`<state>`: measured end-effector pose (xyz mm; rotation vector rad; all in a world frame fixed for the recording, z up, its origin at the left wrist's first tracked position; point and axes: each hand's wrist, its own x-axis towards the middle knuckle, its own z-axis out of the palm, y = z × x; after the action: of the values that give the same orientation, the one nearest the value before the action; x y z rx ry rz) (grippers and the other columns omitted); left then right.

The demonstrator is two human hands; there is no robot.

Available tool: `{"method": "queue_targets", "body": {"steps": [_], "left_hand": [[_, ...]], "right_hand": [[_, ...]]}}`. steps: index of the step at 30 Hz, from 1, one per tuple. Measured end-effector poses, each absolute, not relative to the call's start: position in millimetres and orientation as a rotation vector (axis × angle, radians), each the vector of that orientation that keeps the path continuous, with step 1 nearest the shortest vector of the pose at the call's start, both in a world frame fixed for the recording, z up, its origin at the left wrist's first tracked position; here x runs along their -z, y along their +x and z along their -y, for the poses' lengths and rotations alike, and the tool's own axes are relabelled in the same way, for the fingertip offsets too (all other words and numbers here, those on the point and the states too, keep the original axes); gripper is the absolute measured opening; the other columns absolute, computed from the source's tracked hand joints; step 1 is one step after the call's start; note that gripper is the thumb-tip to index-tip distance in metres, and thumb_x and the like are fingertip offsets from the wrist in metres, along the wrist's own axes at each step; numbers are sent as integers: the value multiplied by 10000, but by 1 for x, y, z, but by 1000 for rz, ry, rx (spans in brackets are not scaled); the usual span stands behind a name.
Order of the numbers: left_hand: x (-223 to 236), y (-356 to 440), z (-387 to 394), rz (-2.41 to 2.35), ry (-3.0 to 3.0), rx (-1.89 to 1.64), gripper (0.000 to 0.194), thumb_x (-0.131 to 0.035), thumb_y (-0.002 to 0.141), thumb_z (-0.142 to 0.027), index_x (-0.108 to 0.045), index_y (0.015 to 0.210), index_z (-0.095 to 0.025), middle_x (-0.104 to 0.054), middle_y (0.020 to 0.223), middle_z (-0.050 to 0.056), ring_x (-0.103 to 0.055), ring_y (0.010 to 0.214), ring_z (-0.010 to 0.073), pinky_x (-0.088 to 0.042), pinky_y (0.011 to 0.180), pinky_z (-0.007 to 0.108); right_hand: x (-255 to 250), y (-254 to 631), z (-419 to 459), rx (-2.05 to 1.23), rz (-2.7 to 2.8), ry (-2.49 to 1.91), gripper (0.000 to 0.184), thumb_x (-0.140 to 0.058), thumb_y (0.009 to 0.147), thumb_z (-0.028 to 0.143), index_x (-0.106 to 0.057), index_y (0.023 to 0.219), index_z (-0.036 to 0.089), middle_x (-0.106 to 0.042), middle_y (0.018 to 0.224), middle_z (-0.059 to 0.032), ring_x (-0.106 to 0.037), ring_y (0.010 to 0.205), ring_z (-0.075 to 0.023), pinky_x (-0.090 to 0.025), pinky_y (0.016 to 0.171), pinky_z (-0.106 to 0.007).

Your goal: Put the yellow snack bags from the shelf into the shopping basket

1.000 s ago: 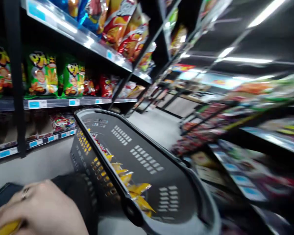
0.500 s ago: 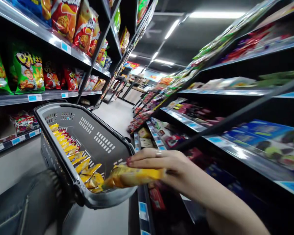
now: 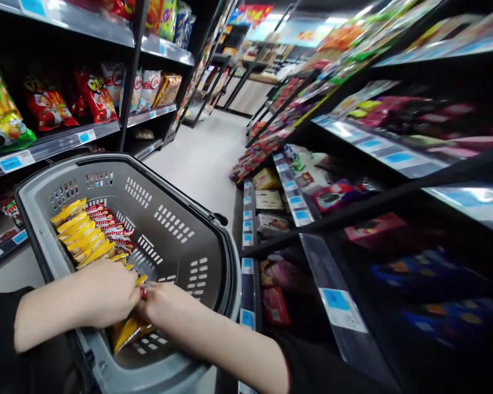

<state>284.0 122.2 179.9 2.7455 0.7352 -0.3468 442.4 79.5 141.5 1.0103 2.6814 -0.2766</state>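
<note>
The grey shopping basket (image 3: 225, 273) holds a row of yellow snack bags (image 3: 80, 232) along its near left side, with red-and-white ends toward the middle. Over the near end of that row, my left hand (image 3: 109, 293) is closed, its fingertips hidden down among the bags. My right hand (image 3: 160, 306) meets it, fingers curled inward. Between and below the two hands a yellow snack bag (image 3: 131, 331) pokes out, tilted against the basket wall. Both hands appear to grip bags there, though the exact contact is covered.
Shelves on the left carry chip bags (image 3: 96, 96) above price tags. To the right, close to the basket, tilted-looking shelves hold packaged goods (image 3: 269, 200) and a red box (image 3: 276, 306). A pale floor aisle (image 3: 205, 158) runs ahead toward a counter (image 3: 246, 93).
My right hand has carried the yellow snack bag left and down into the basket. My left hand has come into view beside it. The view has tipped lower, closer over the basket.
</note>
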Motion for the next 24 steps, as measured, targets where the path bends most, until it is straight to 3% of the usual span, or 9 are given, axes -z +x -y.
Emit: {"method": "queue_targets", "body": {"steps": [3, 6, 7, 9, 11, 13, 17, 20, 24], "left_hand": [[-189, 289, -113, -919, 2551, 314, 319, -457, 763, -379, -615, 924, -154, -682, 818, 111, -647, 741, 281, -495, 655, 391], [-191, 305, -99, -1051, 2444, 403, 626, -608, 600, -555, -580, 1066, -137, -630, 1004, 159, -622, 838, 333, -490, 702, 449], [-189, 312, -96, -1088, 2436, 452, 658, -614, 602, -555, -569, 1103, -131, -591, 1085, 188, -621, 837, 333, -490, 688, 449], [-184, 324, -93, -1112, 2445, 552, 497, -560, 710, -445, -598, 1088, -126, -505, 1216, 217, -604, 896, 330, -490, 670, 414], [-180, 331, -96, -1084, 2479, 618, 331, -475, 783, -286, -659, 1001, -116, -458, 1276, 210, -543, 1024, 348, -484, 683, 384], [-178, 330, -101, -1083, 2512, 643, 311, -429, 794, -203, -699, 914, -106, -472, 1255, 211, -489, 1087, 364, -475, 710, 401], [-175, 316, -105, -1182, 2526, 566, 310, -437, 779, -204, -726, 833, -106, -551, 1095, 213, -544, 970, 337, -454, 735, 454], [-172, 309, -102, -1217, 2565, 459, 296, -462, 761, -224, -731, 807, -108, -565, 1037, 203, -540, 966, 340, -451, 736, 450], [-170, 310, -99, -1218, 2571, 437, 275, -513, 748, -265, -727, 814, -105, -567, 1037, 198, -533, 976, 343, -447, 747, 449]], "right_hand": [[-143, 452, -85, 677, -2757, 1216, 159, -568, 718, 82, -601, 872, 106, -636, 825, -87, -594, 701, -163, -451, 605, -231], [-148, 464, -93, 994, -2743, 1327, 147, -625, 669, 85, -601, 810, 119, -618, 832, -64, -577, 747, -148, -453, 653, -206], [-151, 468, -96, 1045, -2726, 1320, 130, -626, 677, 97, -607, 804, 121, -620, 835, -64, -579, 755, -148, -454, 670, -210], [-158, 478, -105, 1113, -2658, 1263, 172, -628, 697, 148, -616, 868, 131, -639, 879, -64, -596, 780, -155, -457, 696, -223], [-161, 489, -117, 1086, -2518, 1204, 279, -649, 689, 199, -612, 963, 159, -660, 927, -56, -616, 823, -175, -462, 710, -238], [-156, 497, -129, 871, -2342, 1182, 344, -661, 675, 188, -614, 1015, 168, -669, 968, -80, -622, 886, -218, -462, 743, -277], [-120, 493, -144, 542, -2146, 1078, 442, -654, 655, 94, -600, 1092, 59, -650, 1003, -219, -618, 917, -315, -457, 761, -379], [-100, 485, -145, 654, -2190, 980, 441, -690, 655, 158, -618, 1089, 132, -691, 936, -137, -646, 833, -254, -473, 681, -306], [-98, 481, -137, 763, -2341, 951, 276, -614, 738, 176, -654, 1011, 172, -707, 848, -68, -647, 758, -181, -457, 650, -249]]}}
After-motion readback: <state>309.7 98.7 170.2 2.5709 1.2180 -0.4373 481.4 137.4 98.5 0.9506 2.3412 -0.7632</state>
